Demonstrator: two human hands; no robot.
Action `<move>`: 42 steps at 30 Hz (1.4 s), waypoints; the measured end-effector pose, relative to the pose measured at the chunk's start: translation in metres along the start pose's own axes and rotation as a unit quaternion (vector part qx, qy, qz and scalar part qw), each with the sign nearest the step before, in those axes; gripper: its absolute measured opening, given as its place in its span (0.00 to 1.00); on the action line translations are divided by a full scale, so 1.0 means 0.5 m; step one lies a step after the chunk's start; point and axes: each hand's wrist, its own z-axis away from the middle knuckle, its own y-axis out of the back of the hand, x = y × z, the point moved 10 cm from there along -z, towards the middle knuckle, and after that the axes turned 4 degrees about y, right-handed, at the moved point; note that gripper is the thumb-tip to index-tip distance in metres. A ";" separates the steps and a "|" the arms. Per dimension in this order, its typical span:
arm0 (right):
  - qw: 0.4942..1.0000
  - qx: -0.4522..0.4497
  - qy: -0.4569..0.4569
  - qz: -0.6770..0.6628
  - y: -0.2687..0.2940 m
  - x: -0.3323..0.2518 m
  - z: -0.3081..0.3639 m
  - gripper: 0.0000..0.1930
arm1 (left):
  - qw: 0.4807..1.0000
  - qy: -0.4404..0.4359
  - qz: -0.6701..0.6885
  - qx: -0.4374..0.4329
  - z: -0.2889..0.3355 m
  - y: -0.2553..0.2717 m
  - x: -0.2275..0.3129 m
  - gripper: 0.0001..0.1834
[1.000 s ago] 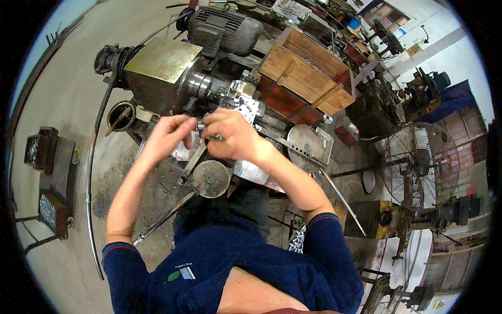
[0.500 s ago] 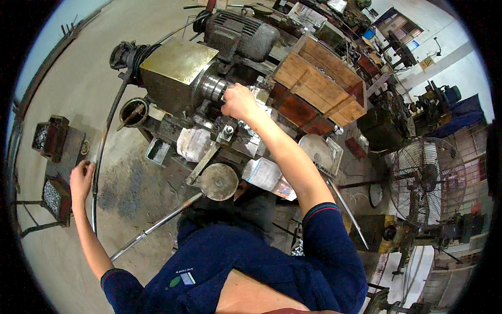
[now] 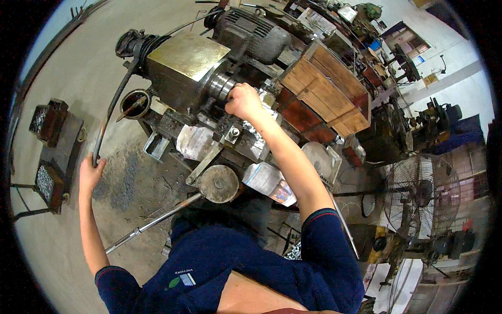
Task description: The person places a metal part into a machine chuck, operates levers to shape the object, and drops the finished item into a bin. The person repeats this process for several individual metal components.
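Left hand (image 3: 91,175) is holding the low end of the long lever (image 3: 106,120), right hand (image 3: 244,102) is resting at the spindle (image 3: 223,85), can't tell if that grip's holding anything, so I'd be working the lever smoothly and avoiding pinches.

caged fan (image 3: 422,196) | yellow sign (image 3: 430,79) on white wall (image 3: 454,52) | dark-blue cloth (image 3: 468,138)

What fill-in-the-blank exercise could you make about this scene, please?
1. The right hand is at the shiny metal cylinder, while the long dark lever is in the ____ hand.
2. The shirt is dark ____.
3. The big open box is made of ____.
4. On the picture's right stands a large, round, caged ____.

Missing words: left; blue; wood; fan.
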 end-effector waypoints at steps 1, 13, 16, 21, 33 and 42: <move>1.000 -0.001 0.000 -0.007 -0.001 0.002 -0.002 0.14 | 0.999 -0.001 -0.039 0.006 -0.001 0.000 0.000 0.17; 0.999 0.034 0.035 -0.019 0.021 -0.018 -0.017 0.11 | 0.890 -0.131 -0.405 0.162 -0.216 0.160 -0.142 0.10; 0.998 0.019 0.037 0.040 0.020 -0.005 0.012 0.13 | 0.902 -0.054 -0.405 0.140 -0.242 0.149 -0.132 0.08; 0.983 0.145 0.101 -0.040 0.164 -0.063 0.121 0.15 | 0.979 -0.032 -0.122 0.157 -0.218 0.128 -0.040 0.17; 0.897 0.152 -0.414 -0.036 0.181 0.267 0.781 0.23 | 0.924 -0.145 -0.289 -0.205 -0.111 -0.534 0.069 0.22; 0.773 -0.048 -0.618 0.134 0.121 0.481 1.218 0.31 | 0.945 -0.103 -0.272 -0.152 -0.184 -0.469 0.064 0.12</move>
